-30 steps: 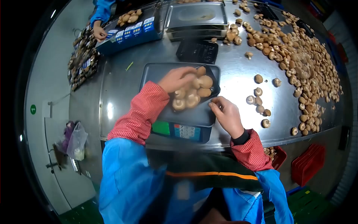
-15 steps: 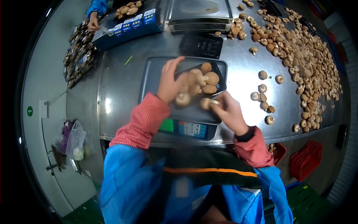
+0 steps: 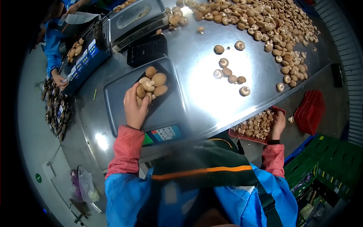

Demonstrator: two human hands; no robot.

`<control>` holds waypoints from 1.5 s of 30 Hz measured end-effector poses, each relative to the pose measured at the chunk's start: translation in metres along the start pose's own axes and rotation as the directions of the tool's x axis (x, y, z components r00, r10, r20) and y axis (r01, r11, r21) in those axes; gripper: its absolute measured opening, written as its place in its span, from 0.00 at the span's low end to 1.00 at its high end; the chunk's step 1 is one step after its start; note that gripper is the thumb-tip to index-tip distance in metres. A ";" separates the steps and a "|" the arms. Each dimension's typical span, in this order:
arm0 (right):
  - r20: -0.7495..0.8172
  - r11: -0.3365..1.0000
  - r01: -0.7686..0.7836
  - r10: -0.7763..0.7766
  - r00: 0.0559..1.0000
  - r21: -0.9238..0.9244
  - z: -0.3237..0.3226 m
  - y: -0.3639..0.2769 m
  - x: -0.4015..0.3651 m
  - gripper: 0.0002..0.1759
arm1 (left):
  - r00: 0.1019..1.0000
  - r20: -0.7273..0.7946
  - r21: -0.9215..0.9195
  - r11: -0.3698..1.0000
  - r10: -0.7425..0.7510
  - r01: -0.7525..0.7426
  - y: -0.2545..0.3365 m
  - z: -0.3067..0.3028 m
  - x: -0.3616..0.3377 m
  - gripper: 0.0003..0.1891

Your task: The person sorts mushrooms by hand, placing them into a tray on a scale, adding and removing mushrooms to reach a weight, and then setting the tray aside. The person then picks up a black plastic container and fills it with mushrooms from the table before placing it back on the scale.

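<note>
My left hand curves its fingers and thumb round brown mushrooms in a small black tray. That tray rests on the grey pan of a digital scale, with its keypad near the table edge. My right hand is down past the table edge, at the right end of a red basket full of small mushrooms. Its fingers are bent over the basket's end; what they hold, if anything, is hidden.
A large mushroom heap covers the far right of the steel table, with several loose mushrooms nearer. Behind the scale are a black tray stack and another scale. A co-worker's hand touches a blue box. Red baskets stand right.
My right hand has moved from the scale, where it held a mushroom, down right to the red basket. My left hand has settled on the tray's mushrooms. The view has turned right.
</note>
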State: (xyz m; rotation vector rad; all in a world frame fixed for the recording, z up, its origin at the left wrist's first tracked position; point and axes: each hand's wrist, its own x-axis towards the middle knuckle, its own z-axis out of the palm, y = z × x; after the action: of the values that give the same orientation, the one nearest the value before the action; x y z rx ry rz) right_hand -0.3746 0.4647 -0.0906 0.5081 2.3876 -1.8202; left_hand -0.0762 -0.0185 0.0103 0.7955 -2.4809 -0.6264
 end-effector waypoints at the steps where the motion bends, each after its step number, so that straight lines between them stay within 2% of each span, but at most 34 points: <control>1: 0.179 0.905 0.332 -0.292 0.939 -0.264 0.005 0.029 0.019 0.25 | 1.000 0.014 -0.024 1.000 -0.009 0.010 0.003 -0.001 0.000 0.29; 2: 0.283 0.900 0.334 -0.255 0.925 -0.280 0.038 -0.001 -0.003 0.25 | 1.000 0.020 -0.046 0.999 -0.024 0.025 0.006 -0.002 0.000 0.29; 3: 0.378 0.804 0.368 -0.194 0.905 -0.467 0.067 -0.046 -0.030 0.27 | 0.999 0.016 -0.063 0.997 -0.048 0.048 0.006 -0.005 0.000 0.29; 5: 0.586 0.355 0.711 -0.404 0.703 -0.608 0.102 -0.065 -0.042 0.30 | 0.993 -0.057 -0.158 0.983 -0.104 0.094 0.008 -0.009 -0.002 0.29; 7: 0.744 0.305 0.825 -0.360 0.563 -0.476 0.120 -0.052 -0.024 0.28 | 0.977 -0.161 -0.201 0.974 -0.136 0.103 0.008 -0.018 -0.005 0.28; 8: 0.755 0.318 0.832 -0.359 0.550 -0.455 0.128 -0.030 -0.005 0.24 | 0.969 -0.174 -0.228 0.965 -0.175 0.134 0.006 -0.022 -0.008 0.27; 9: 0.768 0.301 0.873 -0.420 0.483 -0.385 0.129 -0.029 0.001 0.21 | 0.963 -0.174 -0.218 0.962 -0.204 0.165 0.007 -0.027 -0.014 0.25; 11: 0.771 0.481 0.825 -0.389 0.504 -0.297 0.137 -0.043 0.000 0.21 | 0.957 -0.174 -0.214 0.957 -0.234 0.195 -0.003 -0.031 -0.029 0.23; 12: 0.802 0.640 0.750 -0.355 0.481 -0.167 0.144 -0.075 -0.024 0.19 | 0.948 -0.181 -0.242 0.946 -0.261 0.214 -0.006 -0.032 -0.036 0.22; 13: 0.823 0.674 0.730 -0.345 0.452 -0.119 0.150 -0.099 -0.048 0.18 | 0.946 -0.185 -0.268 0.940 -0.267 0.213 -0.008 -0.032 -0.042 0.21; 15: 0.906 0.753 0.657 -0.253 0.340 -0.037 0.171 -0.123 -0.087 0.17 | 0.937 -0.196 -0.290 0.930 -0.289 0.226 -0.007 -0.032 -0.048 0.21; 16: 0.924 0.716 0.693 -0.318 0.212 0.087 0.185 -0.135 -0.111 0.17 | 0.937 -0.198 -0.284 0.931 -0.290 0.228 -0.005 -0.032 -0.049 0.21; 17: 0.923 0.671 0.710 -0.377 0.080 0.213 0.199 -0.146 -0.134 0.17 | 0.936 -0.198 -0.278 0.933 -0.290 0.229 -0.003 -0.032 -0.048 0.22; 19: 0.899 0.521 0.757 -0.390 -0.200 0.395 0.226 -0.162 -0.165 0.20 | 0.941 -0.196 -0.239 0.944 -0.276 0.227 0.000 -0.033 -0.044 0.23; 21: 0.884 0.328 0.852 -0.375 -0.279 0.408 0.249 -0.176 -0.207 0.20 | 0.963 -0.185 -0.129 0.976 -0.197 0.175 0.005 -0.033 -0.035 0.27; 23: 0.783 0.094 0.871 -0.493 -0.380 0.482 0.272 -0.165 -0.226 0.17 | 0.983 -0.154 -0.032 0.995 -0.102 0.098 0.004 -0.025 -0.025 0.31; 24: 0.705 -0.022 0.859 -0.562 -0.433 0.511 0.282 -0.161 -0.233 0.13 | 0.988 -0.085 -0.041 0.991 -0.130 0.127 0.004 -0.022 -0.023 0.33; 27: 0.624 -0.046 0.816 -0.620 -0.475 0.576 0.296 -0.159 -0.247 0.12 | 0.994 -0.027 0.049 0.993 -0.104 0.105 -0.003 -0.007 -0.017 0.31; 31: 0.638 -0.014 0.806 -0.603 -0.478 0.591 0.302 -0.156 -0.246 0.12 | 0.996 -0.043 0.011 0.997 -0.073 0.074 -0.011 -0.004 -0.014 0.29; 34: 0.695 0.100 0.820 -0.593 -0.406 0.564 0.302 -0.157 -0.245 0.12 | 0.998 -0.022 -0.023 0.998 -0.065 0.065 -0.019 -0.005 -0.012 0.27; 37: 0.695 -0.037 0.842 -0.547 -0.468 0.538 0.301 -0.159 -0.239 0.12 | 0.997 -0.010 -0.036 0.997 -0.072 0.072 -0.020 -0.009 -0.009 0.26; 40: 0.760 0.115 0.838 -0.500 -0.416 0.534 0.304 -0.155 -0.234 0.12 | 0.997 -0.006 -0.048 0.996 -0.078 0.078 -0.018 -0.011 -0.009 0.26; 43: 0.711 0.082 0.814 -0.542 -0.447 0.575 0.311 -0.155 -0.237 0.14 | 0.998 -0.037 -0.051 0.997 -0.054 0.052 -0.021 -0.011 -0.008 0.26; 45: 0.709 0.054 0.833 -0.557 -0.433 0.551 0.309 -0.153 -0.241 0.16 | 0.997 -0.040 -0.040 0.997 -0.067 0.065 -0.022 -0.010 -0.008 0.25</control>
State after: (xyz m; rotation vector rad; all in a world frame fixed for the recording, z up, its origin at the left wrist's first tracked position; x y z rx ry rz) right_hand -0.2351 0.0864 0.0286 -2.3040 1.7459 -0.9766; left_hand -0.0558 -0.0318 0.0041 0.8700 -2.4061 -0.6719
